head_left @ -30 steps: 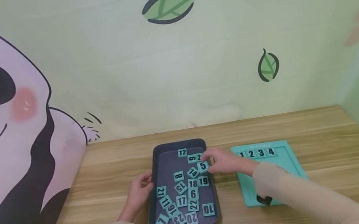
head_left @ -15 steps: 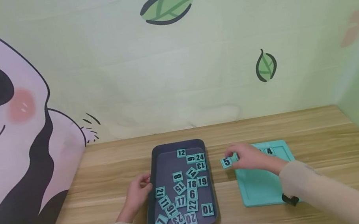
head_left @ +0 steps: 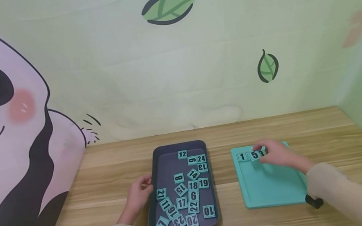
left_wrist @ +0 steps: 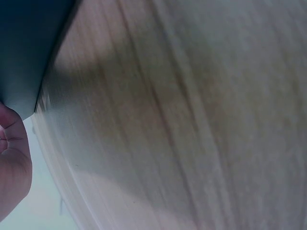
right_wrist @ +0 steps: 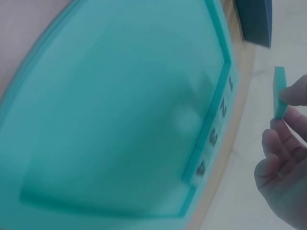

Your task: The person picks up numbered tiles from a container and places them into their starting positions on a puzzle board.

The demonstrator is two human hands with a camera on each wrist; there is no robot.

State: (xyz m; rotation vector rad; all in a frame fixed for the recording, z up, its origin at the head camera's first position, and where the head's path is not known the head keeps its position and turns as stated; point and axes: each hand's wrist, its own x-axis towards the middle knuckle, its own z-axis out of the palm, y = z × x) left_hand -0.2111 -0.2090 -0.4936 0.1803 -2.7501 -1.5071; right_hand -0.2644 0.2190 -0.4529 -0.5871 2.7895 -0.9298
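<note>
My right hand (head_left: 278, 154) pinches a teal number tile marked 5 (head_left: 254, 155) between thumb and fingers, above the top row of the teal puzzle board (head_left: 270, 188). Edge-on, the same tile (right_wrist: 278, 93) shows at the fingertips in the right wrist view. In the board's top row, the 1 tile (head_left: 242, 157) lies uncovered, while the held tile and hand cover most of the others; the right wrist view shows 1 to 4 seated there. My left hand (head_left: 138, 198), fingers loosely curled, rests against the left side of the dark tray (head_left: 167, 168).
Several loose number tiles lie at various angles in the tray, among them 12 (head_left: 182, 154), 19 (head_left: 204, 183) and 7 (head_left: 162, 224). A strip of wooden table (head_left: 228, 193) separates tray and board. A wall with printed leaves (head_left: 168, 8) rises behind the table.
My right hand has picked the 5 tile out of the tray and carried it right, over the board's top row. My left hand has stayed at the tray's side.
</note>
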